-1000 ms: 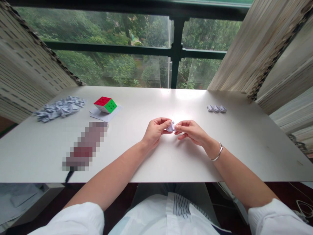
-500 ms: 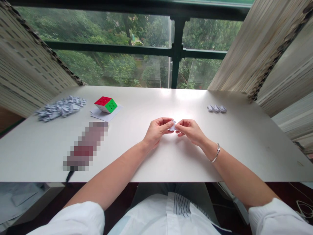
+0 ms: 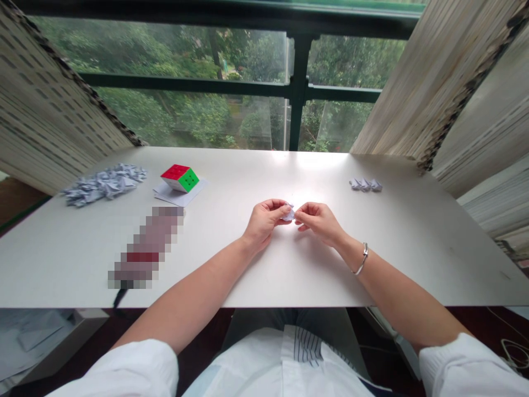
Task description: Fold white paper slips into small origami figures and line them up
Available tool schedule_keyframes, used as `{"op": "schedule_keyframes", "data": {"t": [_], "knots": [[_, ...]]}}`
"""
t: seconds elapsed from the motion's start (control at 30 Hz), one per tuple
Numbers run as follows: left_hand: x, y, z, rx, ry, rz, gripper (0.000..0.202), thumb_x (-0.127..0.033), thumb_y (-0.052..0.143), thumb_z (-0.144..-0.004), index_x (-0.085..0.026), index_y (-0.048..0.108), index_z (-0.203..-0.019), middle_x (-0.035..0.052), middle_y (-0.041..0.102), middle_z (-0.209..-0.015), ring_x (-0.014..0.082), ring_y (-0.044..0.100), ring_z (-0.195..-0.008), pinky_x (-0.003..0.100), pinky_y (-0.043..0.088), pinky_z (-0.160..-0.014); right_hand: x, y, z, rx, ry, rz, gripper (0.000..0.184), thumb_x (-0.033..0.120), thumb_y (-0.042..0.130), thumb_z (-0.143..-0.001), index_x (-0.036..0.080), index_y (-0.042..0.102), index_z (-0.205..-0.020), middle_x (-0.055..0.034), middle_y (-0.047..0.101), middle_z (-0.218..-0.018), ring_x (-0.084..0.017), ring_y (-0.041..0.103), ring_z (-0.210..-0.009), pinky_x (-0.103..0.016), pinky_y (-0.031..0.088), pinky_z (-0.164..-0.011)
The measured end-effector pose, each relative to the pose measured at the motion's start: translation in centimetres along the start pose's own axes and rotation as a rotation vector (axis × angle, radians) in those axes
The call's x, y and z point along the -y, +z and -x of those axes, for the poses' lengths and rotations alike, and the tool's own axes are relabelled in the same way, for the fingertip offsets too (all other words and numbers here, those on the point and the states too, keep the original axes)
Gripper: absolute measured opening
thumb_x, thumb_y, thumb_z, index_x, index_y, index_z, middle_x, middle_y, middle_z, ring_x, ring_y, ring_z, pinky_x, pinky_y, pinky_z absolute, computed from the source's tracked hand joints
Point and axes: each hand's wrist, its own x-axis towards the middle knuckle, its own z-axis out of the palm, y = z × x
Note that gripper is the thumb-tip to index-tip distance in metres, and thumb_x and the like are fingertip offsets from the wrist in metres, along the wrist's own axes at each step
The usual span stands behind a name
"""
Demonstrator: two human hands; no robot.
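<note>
1. A small folded paper piece (image 3: 289, 213) sits between the two hands, just above the desk.
2. The left hand's fingers (image 3: 281, 207) are closed around its left side, gripping it.
3. The right hand's fingers (image 3: 303, 209) pinch its right edge, with the fingertips touching the paper.
4. The left hand (image 3: 262, 221) and right hand (image 3: 318, 221) are held close together over the desk (image 3: 289, 275).
5. Farther along the desk, three folded paper pieces (image 3: 366, 184) lie in a row to the right. To the left are a heap of folded paper pieces (image 3: 103, 183) and a red-and-green puzzle cube (image 3: 180, 178) on a paper sheet (image 3: 179, 196).
</note>
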Motion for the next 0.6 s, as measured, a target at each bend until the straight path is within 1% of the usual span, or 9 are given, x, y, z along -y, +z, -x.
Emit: {"op": "schedule_keyframes", "data": {"t": [0.07,0.17,0.3,0.4,0.5,0.6], "knots": [[0.1,0.0,0.0,-0.011,-0.002,0.006,0.032,-0.029,0.086,-0.061,-0.012,0.068,-0.081,0.0031,0.069,-0.075,0.0131,0.063,-0.066,0.030,0.055,-0.066,-0.1,0.1,0.0,-0.026,-0.018,0.040,0.023,0.037,0.072,-0.074,0.016,0.061,-0.071,-0.0006,0.063,-0.067,-0.012,0.061,-0.064,-0.023,0.056,-0.055],[0.2,-0.2,-0.1,-0.042,-0.012,0.023,0.031,-0.028,0.086,-0.062,-0.013,0.068,-0.083,0.0039,0.070,-0.078,0.0135,0.064,-0.069,0.029,0.055,-0.067,-0.4,0.2,0.0,-0.068,-0.079,0.148,0.024,0.040,0.068,-0.078,0.016,0.065,-0.078,-0.0032,0.067,-0.073,-0.014,0.063,-0.066,-0.025,0.057,-0.054],[0.3,-0.5,-0.3,-0.105,-0.015,0.050,0.030,-0.024,0.086,-0.060,-0.012,0.068,-0.081,0.0044,0.070,-0.079,0.0131,0.065,-0.070,0.028,0.055,-0.069,-0.7,0.4,0.1,-0.095,-0.233,0.274,0.026,0.040,0.070,-0.079,0.017,0.069,-0.090,-0.0075,0.071,-0.089,-0.019,0.067,-0.080,-0.027,0.058,-0.059],[0.3,-0.6,-0.3,-0.099,-0.030,0.068,0.030,-0.024,0.087,-0.060,-0.012,0.068,-0.080,0.0044,0.070,-0.079,0.0136,0.065,-0.071,0.029,0.055,-0.072,-1.0,0.5,0.2,-0.090,-0.367,0.326,0.025,0.036,0.071,-0.079,0.019,0.068,-0.097,-0.0075,0.070,-0.098,-0.018,0.068,-0.082,-0.028,0.058,-0.064],[0.3,-0.5,-0.2,-0.062,-0.060,0.074,0.031,-0.025,0.088,-0.060,-0.012,0.069,-0.082,0.0037,0.070,-0.078,0.0125,0.064,-0.070,0.030,0.054,-0.075,-1.2,0.5,0.2,-0.087,-0.435,0.371,0.016,0.036,0.067,-0.084,0.022,0.070,-0.091,-0.0059,0.068,-0.092,-0.017,0.066,-0.079,-0.028,0.058,-0.064],[0.3,-0.5,-0.2,-0.040,-0.055,0.075,0.033,-0.026,0.088,-0.059,-0.013,0.069,-0.083,0.0036,0.070,-0.078,0.0122,0.063,-0.070,0.031,0.054,-0.077,-1.3,0.4,0.2,-0.103,-0.421,0.372,0.016,0.036,0.067,-0.084,0.021,0.071,-0.083,-0.0051,0.068,-0.086,-0.016,0.065,-0.074,-0.027,0.057,-0.062]]}}
